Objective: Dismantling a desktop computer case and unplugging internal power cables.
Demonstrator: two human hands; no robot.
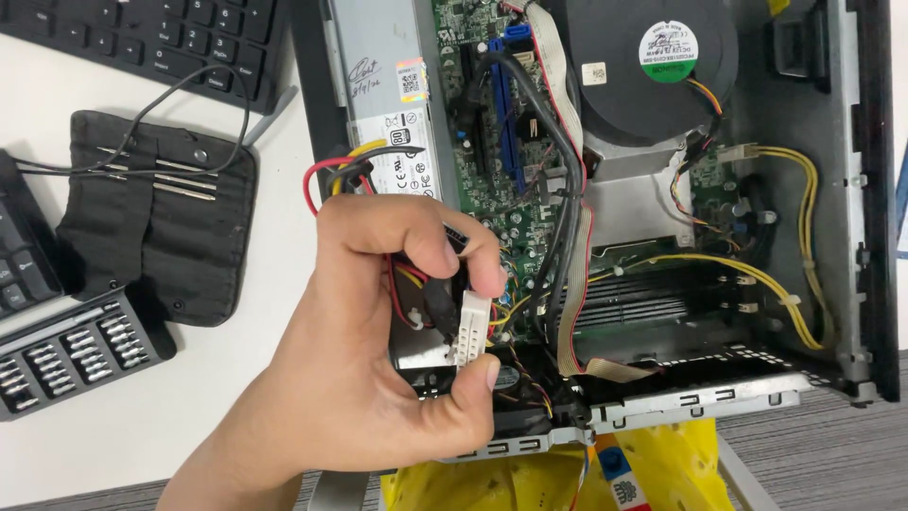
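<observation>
Closest to the lens is one hand [378,369], coming up from the bottom edge, and from this angle I honestly can't say whether it's the left or the right one. Fingers [473,260] are curled in tight, thumb underneath and fingertips on top, pinching a white multi-pin power connector [471,328]. That plug sits right at the lower middle of the open desktop PC case [851,237], just over the near edge of the green motherboard [492,142], with its red, yellow and black wire bundle [336,170] looping back toward the silver power supply [388,85] at the top left of the chassis. No second hand anywhere in view.

Rest of the guts: big black CPU cooler fan [653,66] with a green and white sticker up top, a grey ribbon cable [572,284] with a red stripe running down the middle, and yellow wires [804,246] along the right wall.

Off to the left on the white desk [142,416] lies a black cloth tool roll [161,218] holding a few metal drivers, a bit set tray [71,355] beside it, and a black keyboard [151,43] at the top corner. Something yellow and plasticky [539,478] pokes out under the case at the bottom.
</observation>
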